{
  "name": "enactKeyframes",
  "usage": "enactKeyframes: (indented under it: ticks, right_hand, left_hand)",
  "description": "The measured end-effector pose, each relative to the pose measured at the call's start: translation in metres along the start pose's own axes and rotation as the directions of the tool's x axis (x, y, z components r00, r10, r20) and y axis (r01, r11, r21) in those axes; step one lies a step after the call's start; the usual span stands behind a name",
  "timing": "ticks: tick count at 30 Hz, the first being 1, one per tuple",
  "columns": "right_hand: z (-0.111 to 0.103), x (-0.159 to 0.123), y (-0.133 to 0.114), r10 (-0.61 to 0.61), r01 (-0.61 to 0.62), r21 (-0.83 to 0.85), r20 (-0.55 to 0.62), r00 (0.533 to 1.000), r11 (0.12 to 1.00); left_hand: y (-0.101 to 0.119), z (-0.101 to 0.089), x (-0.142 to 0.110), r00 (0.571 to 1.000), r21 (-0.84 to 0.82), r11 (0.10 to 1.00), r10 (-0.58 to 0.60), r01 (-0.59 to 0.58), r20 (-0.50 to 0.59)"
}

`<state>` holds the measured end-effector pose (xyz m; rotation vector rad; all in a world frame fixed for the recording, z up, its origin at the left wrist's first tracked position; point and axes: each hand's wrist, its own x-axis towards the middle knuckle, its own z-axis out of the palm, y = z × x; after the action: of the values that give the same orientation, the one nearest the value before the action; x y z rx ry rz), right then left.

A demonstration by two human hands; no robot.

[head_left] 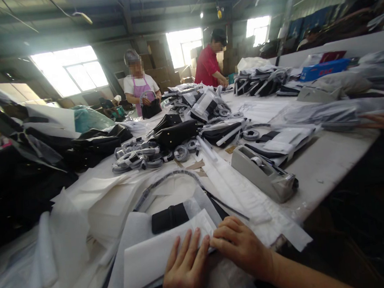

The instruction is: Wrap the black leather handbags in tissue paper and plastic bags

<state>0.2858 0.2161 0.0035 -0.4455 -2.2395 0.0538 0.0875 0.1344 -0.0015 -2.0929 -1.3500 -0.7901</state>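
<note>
No text legible anywhere in view. Blue box [324, 70], far right on table [332, 153]: small markings on side facing camera, apparently lettering, too small and blurred to make out words, numbers or brand. White sheet [149, 261] in foreground, grey tape dispenser [263, 175] and black bag [179, 134] mid-table: nothing on them can be read either.

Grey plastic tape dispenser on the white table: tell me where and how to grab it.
Come from above with the bare right hand and clasp the grey plastic tape dispenser across its long side walls, probably nearer the rounded left end. Its body is long, narrow and upright; the opposite, dark end may cut, so is best avoided.
</note>
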Motion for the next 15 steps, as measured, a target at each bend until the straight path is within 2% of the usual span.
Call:
enactKeyframes:
  ticks: [3, 5, 7, 9, 11, 12, 15]
  right_hand:
    - [-0.019, -0.015, 0.003, -0.042, 0.040, 0.038, 0.055, 0.998, 0.998]
    - [-0.037, -0.031, 0.003, -0.080, 0.076, 0.030, 0.134, 0.988, 0.997]
    - [-0.053, -0.045, -0.001, -0.110, 0.115, -0.005, 0.262, 0.959, 0.993]
    - [-0.063, -0.053, -0.005, -0.149, 0.170, -0.017, 0.406, 0.902, 0.985]
    - [-0.063, -0.055, -0.009, -0.160, 0.193, -0.017, 0.491, 0.857, 0.981]
    - [-0.059, -0.055, -0.010, -0.164, 0.194, -0.009, 0.497, 0.852, 0.981]
    - [-0.045, -0.055, -0.010, -0.183, 0.181, 0.045, 0.426, 0.886, 0.982]
  left_hand:
    - [0.000, 0.001, -0.003, 1.000, 0.025, 1.000, 0.010, -0.011, 0.029]
    - [0.000, 0.001, -0.004, 0.999, 0.034, 0.999, 0.019, -0.020, 0.035]
    - [0.001, 0.001, -0.004, 0.999, 0.035, 0.999, 0.020, -0.021, 0.027]
    - [0.002, 0.002, -0.004, 0.999, 0.024, 1.000, 0.018, -0.019, 0.030]
    - [0.003, 0.002, -0.003, 0.999, 0.014, 1.000, 0.010, -0.010, 0.031]
    - [0.003, 0.003, -0.004, 1.000, 0.013, 1.000, 0.007, -0.008, 0.029]
    - [0.002, 0.004, -0.007, 0.999, 0.029, 0.999, 0.015, -0.016, 0.028]
